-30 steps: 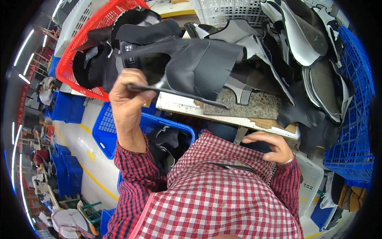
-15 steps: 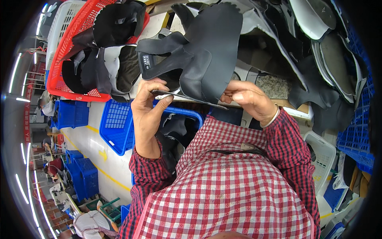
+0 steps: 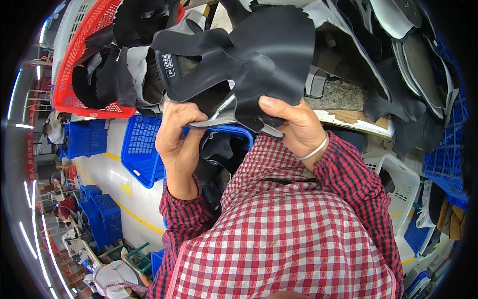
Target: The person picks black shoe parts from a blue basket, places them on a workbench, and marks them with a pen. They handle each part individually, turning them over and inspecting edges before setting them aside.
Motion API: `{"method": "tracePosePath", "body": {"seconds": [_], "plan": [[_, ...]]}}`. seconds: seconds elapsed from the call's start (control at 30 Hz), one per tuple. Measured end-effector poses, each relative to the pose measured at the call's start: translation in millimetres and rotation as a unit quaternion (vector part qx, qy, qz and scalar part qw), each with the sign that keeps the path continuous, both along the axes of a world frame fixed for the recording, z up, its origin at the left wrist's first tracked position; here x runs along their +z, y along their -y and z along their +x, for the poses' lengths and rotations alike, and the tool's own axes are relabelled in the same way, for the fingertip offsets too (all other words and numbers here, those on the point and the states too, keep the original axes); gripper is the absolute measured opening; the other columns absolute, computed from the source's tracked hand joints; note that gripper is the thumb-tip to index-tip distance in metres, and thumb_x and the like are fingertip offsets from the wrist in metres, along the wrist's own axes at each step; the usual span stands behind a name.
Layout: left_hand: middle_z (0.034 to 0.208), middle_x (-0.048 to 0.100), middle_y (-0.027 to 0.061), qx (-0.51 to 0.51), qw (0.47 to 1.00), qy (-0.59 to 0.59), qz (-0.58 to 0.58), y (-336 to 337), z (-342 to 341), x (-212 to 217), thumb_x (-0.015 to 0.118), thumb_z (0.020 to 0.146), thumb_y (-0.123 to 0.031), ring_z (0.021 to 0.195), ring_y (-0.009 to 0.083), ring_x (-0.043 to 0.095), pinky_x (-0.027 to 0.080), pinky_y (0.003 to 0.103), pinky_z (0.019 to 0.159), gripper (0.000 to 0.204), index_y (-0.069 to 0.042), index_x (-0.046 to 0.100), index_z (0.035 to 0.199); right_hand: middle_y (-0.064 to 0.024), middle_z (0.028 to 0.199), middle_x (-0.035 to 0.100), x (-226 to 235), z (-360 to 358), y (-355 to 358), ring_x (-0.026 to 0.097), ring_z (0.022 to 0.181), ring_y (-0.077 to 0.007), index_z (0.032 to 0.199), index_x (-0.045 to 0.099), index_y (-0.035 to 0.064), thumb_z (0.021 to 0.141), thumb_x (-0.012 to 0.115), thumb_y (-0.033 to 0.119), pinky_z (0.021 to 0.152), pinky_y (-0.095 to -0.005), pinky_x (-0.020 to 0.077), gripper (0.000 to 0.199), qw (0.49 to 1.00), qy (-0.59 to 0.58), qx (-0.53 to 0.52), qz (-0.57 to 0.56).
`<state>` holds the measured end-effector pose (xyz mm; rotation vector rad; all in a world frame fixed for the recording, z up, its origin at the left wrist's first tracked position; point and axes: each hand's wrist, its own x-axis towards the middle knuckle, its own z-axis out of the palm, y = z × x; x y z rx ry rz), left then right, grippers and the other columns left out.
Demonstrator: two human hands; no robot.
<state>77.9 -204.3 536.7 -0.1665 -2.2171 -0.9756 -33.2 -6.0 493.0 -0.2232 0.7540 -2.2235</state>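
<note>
A black leather shoe upper (image 3: 249, 65) is stretched between both my hands, held over the near edge of the workbench. It has a scalloped far edge, a pale lining and a small printed label on its tongue-like flap. My left hand (image 3: 179, 132) pinches the lower left edge, thumb beneath and fingers bent above. My right hand (image 3: 298, 122) grips the lower right part, its thumb lying flat on the black outer face. The fingers behind the upper are partly hidden.
A red basket (image 3: 62, 94) with more black uppers stands at the left of the workbench (image 3: 343, 119). Uppers pile up at the right. Below are a blue crate (image 3: 142, 154) and a white basket (image 3: 403, 184). Other people sit far left.
My right thumb has come onto the upper's outer face, where before the fingers were pinched at its edge. The upper has tilted and come nearer, showing more of its face and lining.
</note>
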Motion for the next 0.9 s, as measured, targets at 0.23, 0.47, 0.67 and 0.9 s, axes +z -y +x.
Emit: {"method": "tracePosePath", "body": {"seconds": [0.23,0.47,0.67,0.9], "plan": [[0.086,0.065,0.0102,-0.001,0.999,-0.019,-0.031,-24,12,0,0.069,0.068,0.012,0.083,0.0246,0.058,0.045,0.033,0.076,0.025,-0.001,0.068,0.09,-0.0054,0.115,0.07,5,8,-31,0.066,0.107,-0.0159,0.124,0.064,0.005,0.09,0.078,0.014,0.095,-0.0328,0.0522,0.038,0.999,0.012,-0.028,-0.026],[0.087,0.064,0.0112,0.0,0.999,-0.004,-0.051,-48,15,-4,0.069,0.067,0.012,0.083,0.0263,0.058,0.046,0.034,0.075,0.025,-0.001,0.067,0.088,-0.0053,0.112,0.072,-10,16,-50,0.069,0.104,-0.0164,0.12,0.067,0.0071,0.091,0.077,0.014,0.093,-0.0332,0.0548,0.031,0.99,0.114,-0.068,-0.047],[0.089,0.063,0.0093,-0.026,0.999,0.019,0.016,-66,7,12,0.066,0.066,0.015,0.086,0.0236,0.058,0.044,0.032,0.077,0.03,-0.001,0.07,0.091,-0.0065,0.113,0.072,3,4,-60,0.069,0.103,-0.0162,0.121,0.067,0.0041,0.09,0.078,0.013,0.095,-0.0321,0.0543,0.034,0.997,0.03,-0.058,-0.03],[0.086,0.056,0.0003,0.0,0.996,0.086,-0.03,-60,-1,31,0.08,0.06,0.003,0.087,0.019,0.05,0.04,0.031,0.079,0.031,-0.01,0.079,0.088,-0.0044,0.112,0.069,-5,14,-49,0.065,0.103,-0.0142,0.124,0.064,0.0023,0.088,0.081,0.016,0.092,-0.0302,0.0527,0.042,0.989,-0.109,0.103,-0.007]]}}
